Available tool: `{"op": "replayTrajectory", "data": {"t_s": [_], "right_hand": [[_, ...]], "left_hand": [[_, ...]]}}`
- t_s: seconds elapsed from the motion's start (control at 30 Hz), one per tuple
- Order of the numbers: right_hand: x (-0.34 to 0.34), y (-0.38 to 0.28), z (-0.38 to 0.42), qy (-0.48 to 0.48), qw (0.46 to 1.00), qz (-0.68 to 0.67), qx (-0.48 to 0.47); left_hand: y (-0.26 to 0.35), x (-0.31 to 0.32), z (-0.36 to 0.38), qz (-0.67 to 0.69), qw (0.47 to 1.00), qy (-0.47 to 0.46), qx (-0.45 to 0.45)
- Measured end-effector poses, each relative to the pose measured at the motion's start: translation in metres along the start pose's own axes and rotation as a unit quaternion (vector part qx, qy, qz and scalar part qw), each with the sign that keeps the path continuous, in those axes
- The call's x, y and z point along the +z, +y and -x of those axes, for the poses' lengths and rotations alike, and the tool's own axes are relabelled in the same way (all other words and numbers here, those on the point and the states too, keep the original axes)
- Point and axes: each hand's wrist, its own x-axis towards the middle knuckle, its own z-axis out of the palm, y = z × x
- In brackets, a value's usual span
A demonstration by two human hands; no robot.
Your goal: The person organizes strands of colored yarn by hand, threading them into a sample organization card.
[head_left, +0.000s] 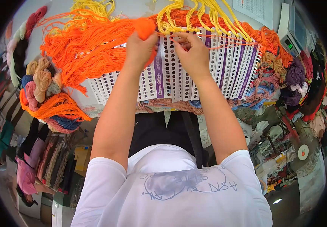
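My left hand (142,51) is closed round a bundle of bright orange embroidery thread (95,41), part of which bulges above the fist. To its right, my right hand (192,55) pinches thin orange strands at the top edge of the cards. Both hands are over a row of overlapping white thread cards (178,81), punched with round holes and printed with purple "Cross Stitch" bands. Yellow thread (167,17) hangs down onto the top of the cards. The fingertips of my left hand are partly hidden by the thread.
A digital scale (289,36) stands at the right, by a printed sheet (254,11). Mixed skeins (40,81) hang over the table's left edge; purple yarn (295,73) lies at the right. A fan (303,153) is at lower right. Another person in pink (31,162) is at left.
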Motion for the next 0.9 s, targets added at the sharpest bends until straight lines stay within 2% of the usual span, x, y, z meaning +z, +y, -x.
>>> {"op": "replayTrajectory", "data": {"t_s": [0.07,0.13,0.2,0.27,0.33,0.43,0.5,0.63,0.77,0.8,0.9], "right_hand": [[-0.005,0.003,-0.004,-0.004,1.000,0.002,0.008],[-0.006,0.004,-0.004,-0.010,1.000,0.005,0.016],[-0.006,0.004,-0.005,-0.012,0.999,-0.036,0.000],[-0.007,0.003,-0.002,-0.022,0.999,-0.039,-0.005],[-0.009,0.005,-0.002,-0.031,0.999,-0.039,-0.010],[-0.010,0.008,0.001,-0.023,0.998,-0.053,-0.013],[-0.011,0.008,0.003,-0.017,0.992,-0.123,0.015],[-0.015,0.010,0.006,-0.011,0.985,-0.168,0.037],[-0.036,0.010,0.008,0.090,0.993,0.076,-0.019],[-0.045,0.011,0.008,0.105,0.991,0.076,0.014],[-0.061,-0.005,0.008,0.156,0.964,0.213,0.013]], "left_hand": [[0.004,-0.017,-0.001,0.002,1.000,0.017,-0.009],[0.007,-0.026,0.002,0.113,0.993,-0.034,-0.028],[0.009,-0.025,0.005,0.106,0.993,-0.040,-0.035],[0.009,-0.024,0.006,0.097,0.993,-0.046,-0.046],[0.009,-0.021,0.006,0.147,0.987,-0.032,-0.049],[0.006,-0.024,0.002,0.129,0.989,-0.051,-0.055],[0.004,-0.025,0.002,0.138,0.987,-0.054,-0.058],[0.006,-0.026,0.002,0.196,0.976,-0.054,-0.079],[0.008,-0.033,0.003,0.226,0.968,-0.043,-0.097],[0.006,-0.038,0.003,0.256,0.960,-0.048,-0.106],[0.001,-0.043,0.002,0.301,0.945,-0.055,-0.113]]}}
